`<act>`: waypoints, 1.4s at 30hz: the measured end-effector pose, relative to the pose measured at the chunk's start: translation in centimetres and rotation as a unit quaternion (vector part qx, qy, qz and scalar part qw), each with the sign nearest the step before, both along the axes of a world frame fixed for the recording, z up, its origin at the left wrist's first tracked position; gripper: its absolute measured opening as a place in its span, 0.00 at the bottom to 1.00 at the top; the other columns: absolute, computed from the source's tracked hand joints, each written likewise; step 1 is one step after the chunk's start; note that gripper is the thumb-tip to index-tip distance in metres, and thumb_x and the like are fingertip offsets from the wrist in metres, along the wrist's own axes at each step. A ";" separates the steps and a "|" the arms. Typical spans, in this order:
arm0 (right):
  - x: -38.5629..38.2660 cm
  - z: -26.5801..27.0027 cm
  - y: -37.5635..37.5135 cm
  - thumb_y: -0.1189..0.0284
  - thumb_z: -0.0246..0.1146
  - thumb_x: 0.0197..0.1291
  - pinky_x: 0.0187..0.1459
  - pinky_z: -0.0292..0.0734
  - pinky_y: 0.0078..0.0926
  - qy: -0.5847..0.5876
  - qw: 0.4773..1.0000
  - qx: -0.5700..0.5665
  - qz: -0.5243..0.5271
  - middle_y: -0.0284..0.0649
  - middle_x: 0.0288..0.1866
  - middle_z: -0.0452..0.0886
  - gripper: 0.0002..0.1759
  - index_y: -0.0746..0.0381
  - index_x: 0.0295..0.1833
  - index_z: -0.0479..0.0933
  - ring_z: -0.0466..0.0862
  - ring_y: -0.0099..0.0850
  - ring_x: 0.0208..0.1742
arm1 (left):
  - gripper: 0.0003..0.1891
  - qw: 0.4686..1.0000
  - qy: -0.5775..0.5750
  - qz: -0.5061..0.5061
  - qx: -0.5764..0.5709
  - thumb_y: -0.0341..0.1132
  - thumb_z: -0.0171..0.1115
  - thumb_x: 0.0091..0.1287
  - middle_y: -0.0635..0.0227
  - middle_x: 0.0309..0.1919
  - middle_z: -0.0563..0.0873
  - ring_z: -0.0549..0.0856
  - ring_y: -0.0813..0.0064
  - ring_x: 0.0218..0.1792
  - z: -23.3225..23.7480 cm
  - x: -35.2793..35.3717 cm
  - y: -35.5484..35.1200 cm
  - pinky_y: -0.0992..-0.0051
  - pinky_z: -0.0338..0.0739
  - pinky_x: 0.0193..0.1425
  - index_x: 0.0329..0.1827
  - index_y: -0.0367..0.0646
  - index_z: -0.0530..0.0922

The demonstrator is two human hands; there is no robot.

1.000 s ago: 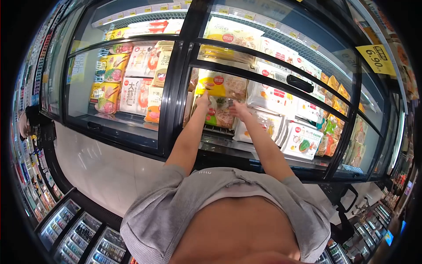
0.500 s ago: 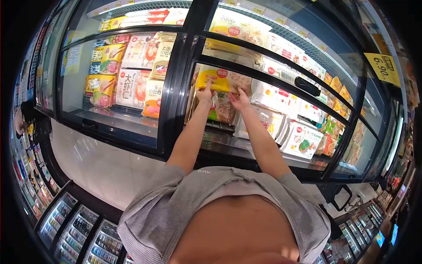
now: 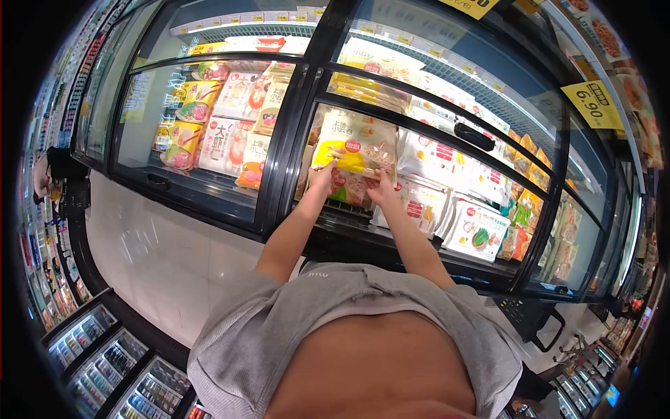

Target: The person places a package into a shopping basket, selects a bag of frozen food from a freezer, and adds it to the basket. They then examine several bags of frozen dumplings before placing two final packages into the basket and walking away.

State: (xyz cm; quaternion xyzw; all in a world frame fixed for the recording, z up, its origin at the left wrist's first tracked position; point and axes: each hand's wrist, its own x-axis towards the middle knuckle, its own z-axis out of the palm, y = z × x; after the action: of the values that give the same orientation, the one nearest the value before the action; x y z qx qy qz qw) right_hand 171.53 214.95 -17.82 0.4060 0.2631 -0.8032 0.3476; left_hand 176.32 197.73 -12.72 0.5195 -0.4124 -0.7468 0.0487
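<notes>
A yellow-and-white bag of frozen wontons [image 3: 354,143] is in the head view, inside the freezer case, its front towards me. My left hand [image 3: 322,180] grips its lower left edge, thumb lying on the yellow part. At the lower right edge, my right hand [image 3: 379,187] is closed on the bag; its underside fingers are partly hidden. Beneath lies another bag with a green and red print [image 3: 343,188], partly covered by the wonton bag and my hands. To the right are white food packs [image 3: 417,207].
Black frames divide the freezer's glass; a sliding pane with a black handle [image 3: 474,136] lies beyond my hands. Bags [image 3: 222,143] sit behind the left glass. A yellow price sign [image 3: 592,105] hangs at right. A shopping basket [image 3: 534,321] is on the floor, right.
The wonton bag has come nearer to me and shows more of its front. My right hand, earlier with fingers spread at the bag's edge, has closed on it. The view has shifted slightly.
</notes>
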 end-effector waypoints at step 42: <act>9.1 23.0 0.3 0.64 0.64 0.59 0.49 0.76 0.25 0.416 0.848 -0.073 0.318 0.39 0.48 0.78 0.24 0.66 0.56 0.71 0.80 0.27 0.45 | 0.21 0.966 0.223 0.049 -0.120 0.38 0.58 0.67 0.58 0.45 0.82 0.85 0.70 0.40 22.2 21.9 1.3 0.74 0.82 0.46 0.58 0.37 0.68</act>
State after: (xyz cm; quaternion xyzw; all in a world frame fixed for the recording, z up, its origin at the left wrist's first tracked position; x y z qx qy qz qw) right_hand 180.63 215.27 5.21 -0.0991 0.4386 -0.7590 0.4709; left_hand 198.19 199.07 9.49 0.3496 -0.4516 -0.7855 0.2385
